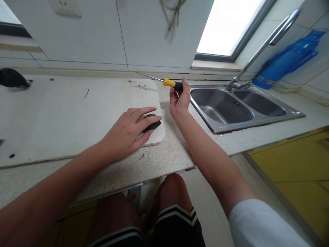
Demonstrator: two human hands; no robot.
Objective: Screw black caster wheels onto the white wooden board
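Observation:
My right hand [180,97] is closed around the handle of a yellow and black screwdriver [169,82], raised over the counter beside the board's right end. Its long thin metal shaft points left, toward the wall. My left hand [131,128] rests on the white board [64,113], fingers curved around a black rounded piece [153,124] that looks like a caster wheel. The palm and fingers partly cover that piece. Several small screw holes [142,87] mark the board's far right corner. At the far left, a black caster wheel [11,78] stands on the board.
A double steel sink [218,132] with a tall faucet [257,56] lies to the right. Behind it leans a blue thermos-like jug [285,60]. The board lies on a speckled counter [177,147] against a tiled wall. Yellow cabinet doors [298,168] are at lower right.

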